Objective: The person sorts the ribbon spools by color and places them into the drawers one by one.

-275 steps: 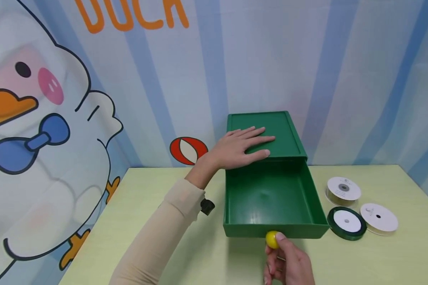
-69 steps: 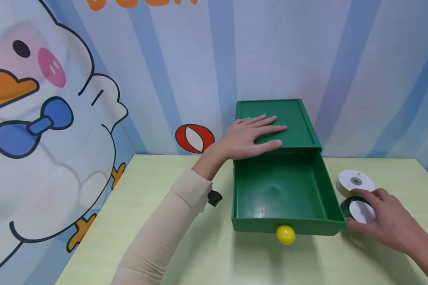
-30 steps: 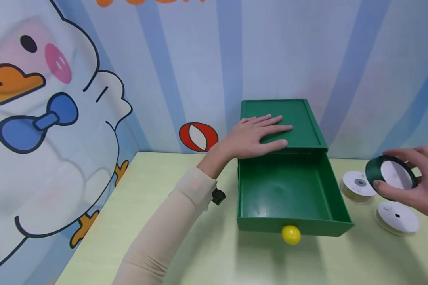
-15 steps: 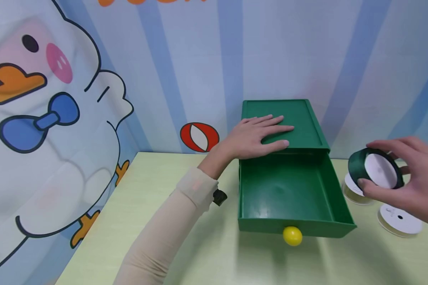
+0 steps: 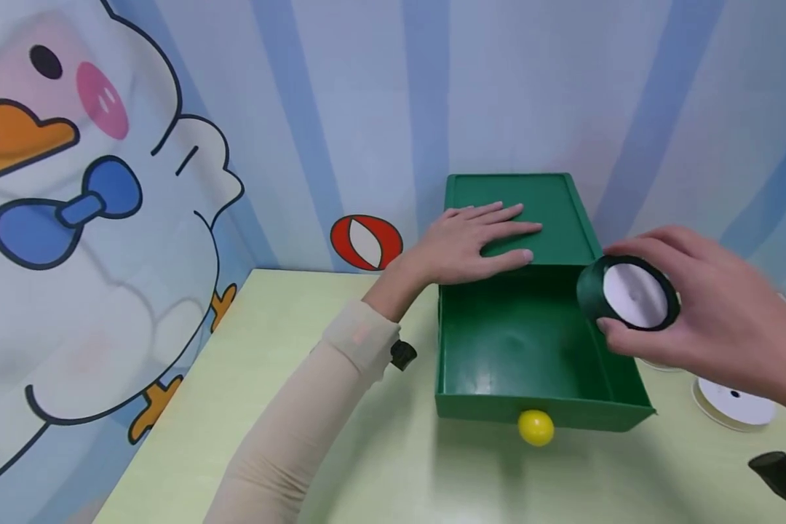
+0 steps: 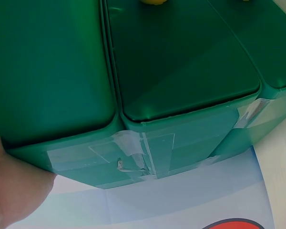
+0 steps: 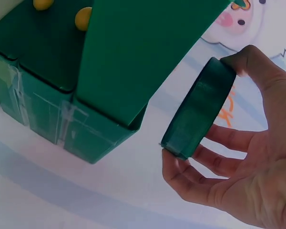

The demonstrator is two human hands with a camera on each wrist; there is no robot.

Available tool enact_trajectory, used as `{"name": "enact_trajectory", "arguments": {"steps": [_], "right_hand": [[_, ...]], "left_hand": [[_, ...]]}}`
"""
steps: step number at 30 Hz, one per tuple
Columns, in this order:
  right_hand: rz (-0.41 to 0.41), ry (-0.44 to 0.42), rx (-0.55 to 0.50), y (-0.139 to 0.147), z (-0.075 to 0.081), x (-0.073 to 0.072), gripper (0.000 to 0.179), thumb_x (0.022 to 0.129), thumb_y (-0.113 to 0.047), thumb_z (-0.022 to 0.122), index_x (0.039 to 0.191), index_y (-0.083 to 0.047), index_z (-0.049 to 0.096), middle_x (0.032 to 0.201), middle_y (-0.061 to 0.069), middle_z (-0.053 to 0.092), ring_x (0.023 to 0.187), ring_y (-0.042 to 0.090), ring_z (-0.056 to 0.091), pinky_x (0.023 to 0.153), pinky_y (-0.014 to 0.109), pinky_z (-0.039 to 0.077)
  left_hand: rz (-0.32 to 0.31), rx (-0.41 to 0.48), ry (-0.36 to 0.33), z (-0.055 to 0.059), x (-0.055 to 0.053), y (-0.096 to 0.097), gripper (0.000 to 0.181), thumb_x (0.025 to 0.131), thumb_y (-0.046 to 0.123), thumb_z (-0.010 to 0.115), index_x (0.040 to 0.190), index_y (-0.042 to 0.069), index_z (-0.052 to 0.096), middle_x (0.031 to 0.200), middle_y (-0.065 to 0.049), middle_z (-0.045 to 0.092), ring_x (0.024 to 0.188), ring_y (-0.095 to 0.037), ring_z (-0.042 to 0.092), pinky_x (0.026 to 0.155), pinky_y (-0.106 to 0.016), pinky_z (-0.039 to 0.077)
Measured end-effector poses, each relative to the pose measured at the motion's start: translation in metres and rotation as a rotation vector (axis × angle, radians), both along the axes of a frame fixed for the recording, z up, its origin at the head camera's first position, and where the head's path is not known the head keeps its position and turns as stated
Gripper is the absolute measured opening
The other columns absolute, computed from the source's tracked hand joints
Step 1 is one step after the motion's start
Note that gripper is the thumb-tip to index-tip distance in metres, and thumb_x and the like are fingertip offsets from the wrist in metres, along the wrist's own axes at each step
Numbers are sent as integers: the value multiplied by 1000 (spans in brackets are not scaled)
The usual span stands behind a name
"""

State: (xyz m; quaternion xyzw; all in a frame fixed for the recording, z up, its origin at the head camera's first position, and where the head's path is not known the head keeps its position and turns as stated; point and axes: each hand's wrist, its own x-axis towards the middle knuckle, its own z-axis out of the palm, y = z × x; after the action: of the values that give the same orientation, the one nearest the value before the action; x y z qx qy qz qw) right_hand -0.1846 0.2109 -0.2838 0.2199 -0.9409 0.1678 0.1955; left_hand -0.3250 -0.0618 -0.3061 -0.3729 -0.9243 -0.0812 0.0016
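With its fingers spread flat, my left hand point(image 5: 468, 244) rests on top of the green drawer cabinet point(image 5: 557, 211). The cabinet's top drawer point(image 5: 481, 406) is pulled out, and its yellow round knob point(image 5: 536, 428) faces me. My right hand point(image 5: 714, 306) grips a dark green ribbon spool point(image 5: 635, 295) by its edge, thumb on one side and fingers on the other. In the head view, the spool overlaps the drawer's right rear side. From the right wrist, the spool point(image 7: 200, 109) appears beside the drawer, apart from it. In the left wrist view, only part of the left hand point(image 6: 14, 186) shows.
A white-faced ribbon spool point(image 5: 736, 402) lies on the table point(image 5: 288, 320) right of the drawer. Another spool there is mostly hidden by my right hand. Clear tape joins the stacked cabinet units point(image 6: 181, 152). A printed curtain point(image 5: 530, 87) hangs behind.
The right hand let go of the yellow knob, picked the dark green ribbon spool off the table and carried it left to the drawer. The left hand stays on the cabinet.
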Motion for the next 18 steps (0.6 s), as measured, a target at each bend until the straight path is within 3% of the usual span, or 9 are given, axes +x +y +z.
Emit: {"name": "enact_trajectory", "arguments": {"steps": [11, 18], "right_hand": [[157, 0, 164, -32, 22, -7, 68, 72, -35, 92, 130, -9, 69, 123, 14, 64, 102, 35, 60, 67, 43, 51], [244, -47, 335, -46, 18, -11, 69, 79, -42, 88, 136, -9, 66, 125, 10, 61, 107, 34, 55, 67, 38, 52]], "left_hand": [[14, -17, 12, 3, -1, -1, 61, 108, 66, 39, 166, 47, 31, 176, 17, 15, 164, -7, 9, 130, -42, 16], [10, -21, 2, 1, 0, -1, 61, 108, 67, 39, 166, 47, 31, 177, 17, 15, 164, -8, 8, 131, -42, 15]]}}
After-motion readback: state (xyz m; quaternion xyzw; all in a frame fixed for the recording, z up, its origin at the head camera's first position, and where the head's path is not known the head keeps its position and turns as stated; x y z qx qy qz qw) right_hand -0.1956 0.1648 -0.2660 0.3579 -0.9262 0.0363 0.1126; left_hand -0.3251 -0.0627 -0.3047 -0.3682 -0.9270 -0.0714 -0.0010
